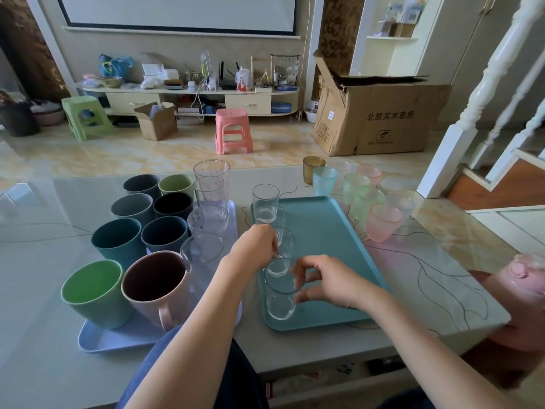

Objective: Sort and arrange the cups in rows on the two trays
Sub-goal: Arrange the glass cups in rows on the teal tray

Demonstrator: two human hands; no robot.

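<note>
A clear glass (pixel 280 293) is standing upright at the near end of the teal tray (pixel 330 246), first in a row of clear glasses along the tray's left edge. The right hand (pixel 327 283) is holding it from the right side, w/ thumb and fingers curling around its rim and upper wall. The left hand (pixel 256 246) is reaching just behind it, fingers bent down and closing on the second glass (pixel 284 243) in the row; the fingertips are hidden, so how tight the grip is I cannot tell. Two more glasses are standing further back in the same row, incl. the far glass (pixel 265 202) at the tray's far corner.

To the left, the pale blue tray (pixel 118 339) is carrying two rows of coloured cups, e.g. the green cup (pixel 94 293) and the pink mug (pixel 159 287) at the near end, plus a row of bigger clear tumblers (pixel 211 184) beside them.

To the right of the teal tray, frosted cups (pixel 383 221) in pink, green and blue are standing on the table (pixel 427 276), and an amber cup (pixel 313 169) is behind them.
</note>
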